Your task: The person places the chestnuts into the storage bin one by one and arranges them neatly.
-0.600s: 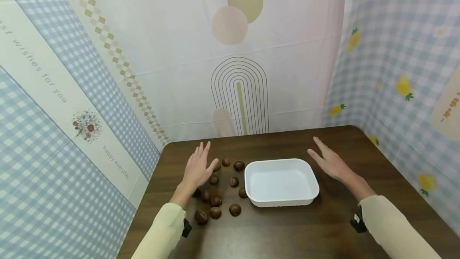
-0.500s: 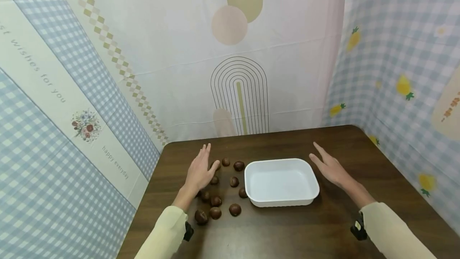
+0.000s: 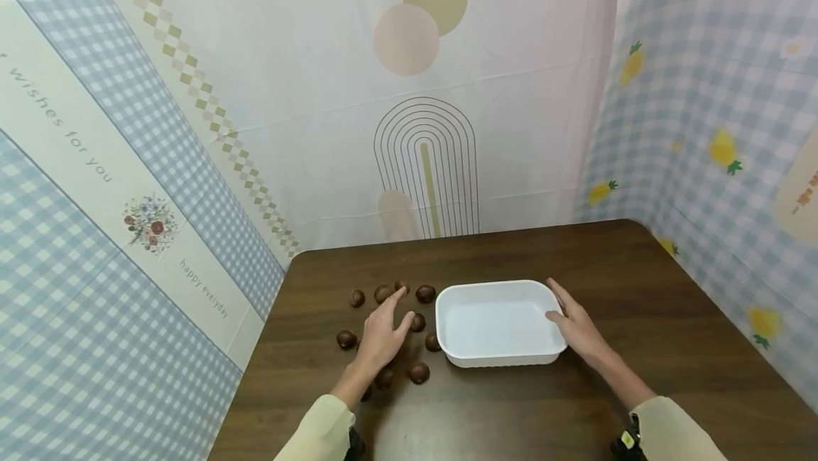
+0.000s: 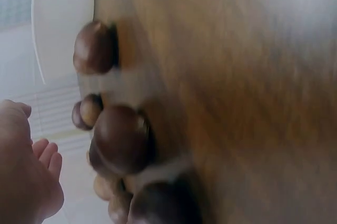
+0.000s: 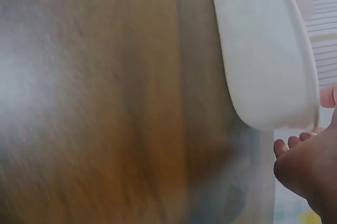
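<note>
A white rectangular dish (image 3: 501, 359) stands on the table, with nothing in it. My right hand (image 3: 583, 337) holds its right end, thumb over the rim and fingers along the outer wall; the right wrist view shows the fingertips at the dish's corner (image 5: 268, 56). Several brown chestnuts lie scattered left of the dish, among them one near the front (image 3: 418, 373) and one at the far left (image 3: 346, 339). Over them hovers my left hand (image 3: 380, 340), fingers extended and thumb apart, holding nothing. It hides some chestnuts from the head view. Close by the left wrist camera sits a glossy chestnut (image 4: 122, 139).
The dark wooden table (image 3: 511, 418) reaches back to a pale printed cloth (image 3: 307, 163). A checked cloth with pineapples (image 3: 690, 106) hangs on the right, and another checked cloth (image 3: 185, 198) on the left.
My left hand has moved right and nearer, over the chestnuts, uncovering ones at the far left. My right hand has come in leftward and taken hold of the dish's right end.
</note>
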### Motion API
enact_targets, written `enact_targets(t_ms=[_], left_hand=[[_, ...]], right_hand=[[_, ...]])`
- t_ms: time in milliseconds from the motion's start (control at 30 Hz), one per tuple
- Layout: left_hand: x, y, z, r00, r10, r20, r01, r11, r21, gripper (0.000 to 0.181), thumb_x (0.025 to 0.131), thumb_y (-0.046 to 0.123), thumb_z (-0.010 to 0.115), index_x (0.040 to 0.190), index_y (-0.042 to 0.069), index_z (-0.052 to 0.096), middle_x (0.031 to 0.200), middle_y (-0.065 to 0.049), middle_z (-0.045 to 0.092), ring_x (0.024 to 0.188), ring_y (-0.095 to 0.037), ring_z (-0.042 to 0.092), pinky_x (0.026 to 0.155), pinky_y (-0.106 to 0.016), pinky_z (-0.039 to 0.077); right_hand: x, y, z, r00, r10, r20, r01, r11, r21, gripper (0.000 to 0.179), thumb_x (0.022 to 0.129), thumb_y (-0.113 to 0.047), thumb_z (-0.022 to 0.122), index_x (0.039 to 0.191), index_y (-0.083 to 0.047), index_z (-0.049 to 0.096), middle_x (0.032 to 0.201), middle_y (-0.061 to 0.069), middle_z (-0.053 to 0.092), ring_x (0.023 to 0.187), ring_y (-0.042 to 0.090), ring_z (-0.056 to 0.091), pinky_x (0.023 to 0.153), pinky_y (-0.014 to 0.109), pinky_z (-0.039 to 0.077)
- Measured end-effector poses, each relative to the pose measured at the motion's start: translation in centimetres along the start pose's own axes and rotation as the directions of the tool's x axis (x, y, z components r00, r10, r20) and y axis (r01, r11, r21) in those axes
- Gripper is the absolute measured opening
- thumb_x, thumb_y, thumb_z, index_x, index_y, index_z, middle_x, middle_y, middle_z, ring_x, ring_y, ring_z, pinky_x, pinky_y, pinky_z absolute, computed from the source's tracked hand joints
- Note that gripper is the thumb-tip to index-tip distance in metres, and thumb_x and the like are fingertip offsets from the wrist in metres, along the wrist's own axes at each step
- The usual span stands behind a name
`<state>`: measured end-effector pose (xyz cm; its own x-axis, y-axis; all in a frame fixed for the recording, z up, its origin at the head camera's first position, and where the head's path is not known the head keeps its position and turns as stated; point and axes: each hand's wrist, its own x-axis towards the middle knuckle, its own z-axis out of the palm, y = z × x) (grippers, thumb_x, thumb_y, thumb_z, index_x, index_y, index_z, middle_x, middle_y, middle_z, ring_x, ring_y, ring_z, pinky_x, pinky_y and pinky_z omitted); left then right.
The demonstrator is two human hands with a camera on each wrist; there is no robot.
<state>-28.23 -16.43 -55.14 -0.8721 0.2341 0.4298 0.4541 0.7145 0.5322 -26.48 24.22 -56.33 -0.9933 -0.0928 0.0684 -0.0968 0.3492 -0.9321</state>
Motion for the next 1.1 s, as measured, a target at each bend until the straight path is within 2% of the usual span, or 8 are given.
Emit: enact_targets(t_ms=[100,267,400,533,633,700,933,1100], left_hand=[[-0.3,0.5,0.8,1.0,0.02,-0.007,-0.02,0.999,-0.032,0.05,0.103,0.017,0.073,0.149,0.007,0.059,0.137,-0.01,0.07,0.122,-0.031,0.068,0.1,-0.057,0.055],[-0.6,1.0,2.0,0.999,0.036,0.024,-0.035,0.997,-0.066,0.042,0.1,0.012,0.077,0.139,0.004,0.067,0.128,-0.007,0.075,0.106,-0.022,0.075,0.093,-0.047,0.06],[-0.9,1.3,2.5,0.996,0.034,0.08,-0.028,0.997,-0.073,0.038,0.099,0.013,0.078,0.135,0.005,0.07,0.125,-0.007,0.076,0.104,-0.021,0.076,0.088,-0.037,0.062],[-1.2,1.5,2.8,0.992,0.029,0.119,-0.025,0.999,-0.035,0.037,0.098,0.017,0.08,0.133,0.008,0.072,0.118,-0.005,0.078,0.102,-0.019,0.076,0.089,-0.038,0.062],[-1.3,1.6,2.9,0.989,0.017,0.149,-0.016,1.0,-0.005,0.037,0.097,0.02,0.081,0.132,0.01,0.073,0.113,-0.001,0.079,0.101,-0.015,0.076,0.091,-0.042,0.061],[-1.4,1.6,3.1,0.986,0.013,0.165,-0.014,1.0,0.002,0.037,0.096,0.021,0.082,0.131,0.01,0.074,0.111,0.0,0.08,0.1,-0.014,0.075,0.092,-0.043,0.06],[-1.6,1.4,3.4,0.981,0.005,0.192,-0.007,1.0,0.012,0.038,0.092,0.019,0.086,0.128,0.009,0.075,0.108,-0.001,0.079,0.099,-0.017,0.075,0.088,-0.042,0.061],[-1.2,1.1,3.4,0.974,0.006,0.226,-0.015,0.999,0.036,0.038,0.091,0.019,0.088,0.126,0.01,0.075,0.108,0.0,0.08,0.098,-0.016,0.075,0.088,-0.043,0.061]], right_hand=[[-0.3,0.2,0.5,1.0,0.007,-0.013,-0.007,1.0,-0.021,0.074,0.103,0.003,0.049,0.17,-0.003,0.016,0.173,0.027,0.016,0.154,0.046,0.026,0.1,0.015,0.037],[-0.3,0.8,0.9,0.999,-0.006,-0.041,0.006,1.0,-0.009,0.079,0.095,0.014,0.043,0.169,-0.002,0.018,0.172,0.028,0.018,0.154,0.046,0.025,0.115,0.053,0.036],[-0.3,1.2,1.1,0.998,-0.019,-0.059,0.02,1.0,0.023,0.079,0.094,0.017,0.039,0.168,0.0,0.019,0.172,0.029,0.018,0.155,0.048,0.021,0.12,0.066,0.026],[-0.3,1.3,1.2,0.998,-0.014,-0.069,0.016,1.0,0.023,0.077,0.096,0.015,0.038,0.169,-0.002,0.02,0.173,0.027,0.018,0.156,0.045,0.02,0.124,0.044,0.027],[-0.3,1.4,1.2,0.997,-0.008,-0.072,0.01,1.0,0.022,0.076,0.097,0.013,0.038,0.169,-0.003,0.02,0.173,0.025,0.019,0.156,0.042,0.021,0.113,0.019,0.027],[-0.3,1.5,1.3,0.997,-0.003,-0.074,0.005,1.0,0.022,0.076,0.097,0.013,0.038,0.169,-0.004,0.02,0.173,0.025,0.019,0.156,0.042,0.021,0.109,0.015,0.026],[0.0,1.8,1.4,0.997,0.005,-0.075,-0.001,0.999,0.048,0.076,0.097,0.014,0.036,0.169,-0.002,0.019,0.174,0.025,0.017,0.158,0.043,0.018,0.124,0.061,0.021],[0.1,1.7,1.3,0.997,0.001,-0.074,0.002,0.999,0.051,0.075,0.098,0.014,0.036,0.169,-0.001,0.018,0.173,0.025,0.016,0.158,0.044,0.017,0.123,0.065,0.02]])
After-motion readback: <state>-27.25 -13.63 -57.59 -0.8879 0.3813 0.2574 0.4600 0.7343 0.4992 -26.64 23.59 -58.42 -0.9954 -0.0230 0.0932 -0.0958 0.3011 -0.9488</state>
